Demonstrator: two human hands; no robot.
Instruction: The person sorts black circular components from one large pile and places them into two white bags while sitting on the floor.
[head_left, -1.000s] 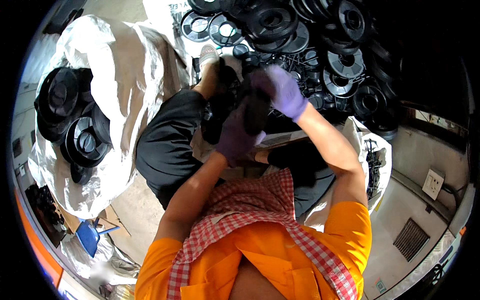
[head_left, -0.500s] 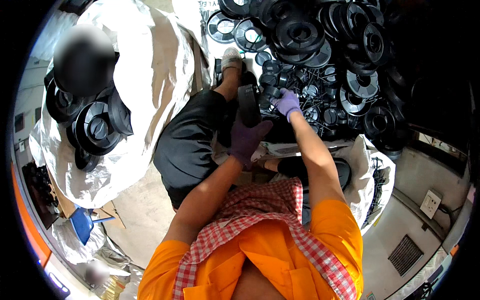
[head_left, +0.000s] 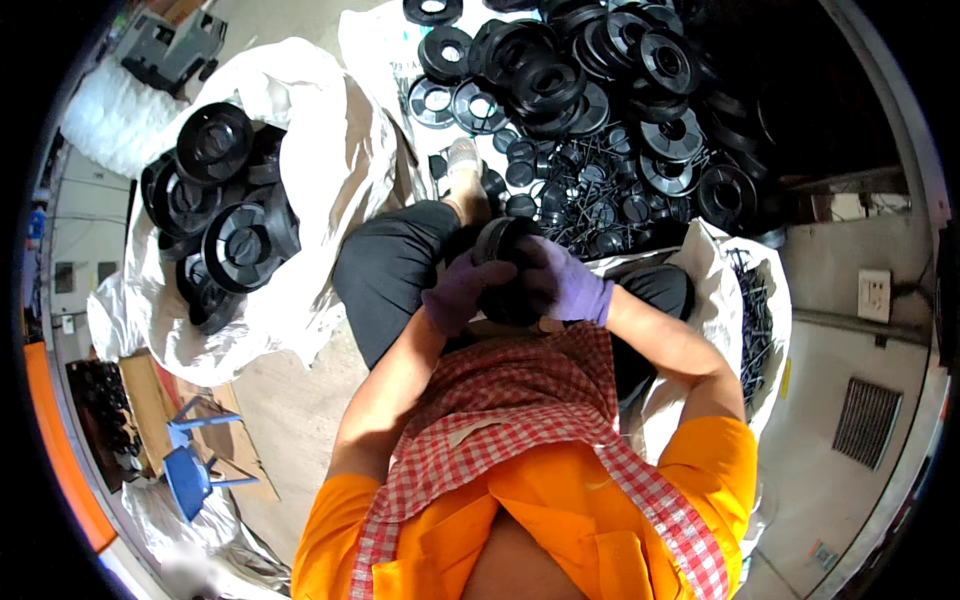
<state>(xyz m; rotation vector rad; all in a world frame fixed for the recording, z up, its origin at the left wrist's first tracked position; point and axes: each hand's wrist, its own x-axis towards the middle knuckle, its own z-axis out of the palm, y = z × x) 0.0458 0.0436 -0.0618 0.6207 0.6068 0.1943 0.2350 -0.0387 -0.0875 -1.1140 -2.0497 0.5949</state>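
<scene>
Both hands, in purple gloves, are together in front of my lap around a black round plastic part (head_left: 497, 238) with a ridged rim. My left hand (head_left: 462, 290) grips its left side with bent fingers, thumb toward the middle. My right hand (head_left: 568, 283) is closed over the right side, its fingertips partly hidden by the dark part. Whether a smaller piece is inside the round part, I cannot make out. Just beyond my hands lies a heap of small black round caps (head_left: 520, 174) and thin black rods (head_left: 592, 180).
Black ring-shaped discs (head_left: 545, 82) pile up behind the caps. On the left a white sack (head_left: 330, 130) holds assembled-looking black wheels (head_left: 243, 245). Another white sack (head_left: 700, 275) at my right contains black rods (head_left: 752, 330). A blue stool (head_left: 188, 480) lies at the lower left.
My right hand has come back from the heap of caps to the black round part in my left hand. Both hands now meet nearer my lap. The view has shifted slightly.
</scene>
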